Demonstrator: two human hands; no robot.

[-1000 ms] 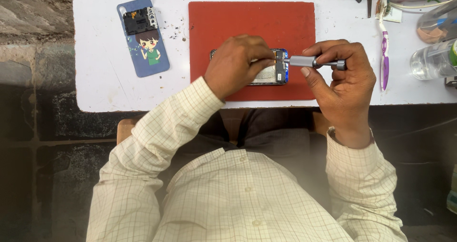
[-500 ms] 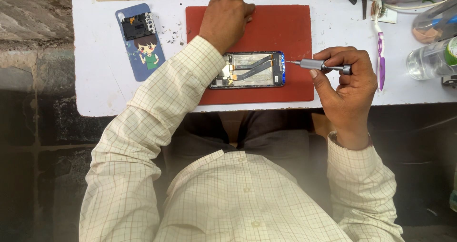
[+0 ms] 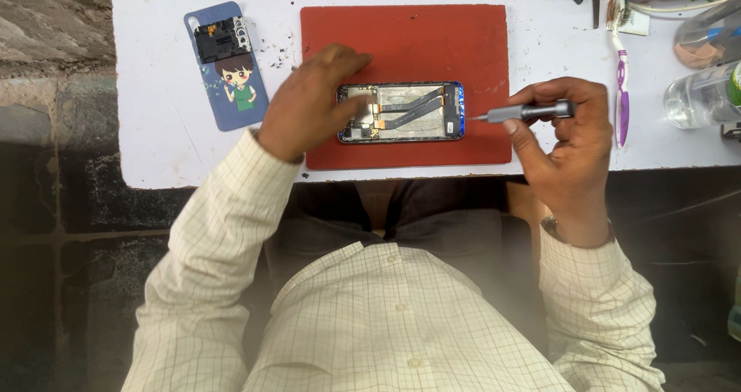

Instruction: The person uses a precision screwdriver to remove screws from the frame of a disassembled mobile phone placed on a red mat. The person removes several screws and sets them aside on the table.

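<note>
Left hand [image 3: 312, 103] left of frame centre, fingers loosely curled and spread, fingertips resting on the left end of the opened blue-edged smartphone [image 3: 401, 112] with its back cover off. Right hand [image 3: 567, 141] at centre right, fingers pinched together around a slim grey metal precision screwdriver [image 3: 525, 113], thumb beneath the shaft.

Counted: two hands, one opened phone, one screwdriver, one red rectangular rubber work mat [image 3: 409, 45], one blue phone back cover printed with a cartoon figure [image 3: 228, 68], one purple-and-white toothbrush [image 3: 620, 76], one clear plastic bottle [image 3: 702, 95] at the right edge.

Phone lying flat in the lower middle of the mat, long axis running left to right across the frame, internals facing up: boards, flat ribbon cables and a pale panel showing inside the frame. Screwdriver also lying nearly horizontal, tip pointing left, just beside the phone's right end; touching or not, cannot tell. Back cover well apart in the upper left of the white tabletop [image 3: 154, 145], tilted slightly, a small black camera module piece [image 3: 222, 38] sitting on its upper end. Toothbrush upright in the frame at upper right, between mat and bottle. Bottle on its side, liquid inside appearing clear, fill level not readable.
</note>
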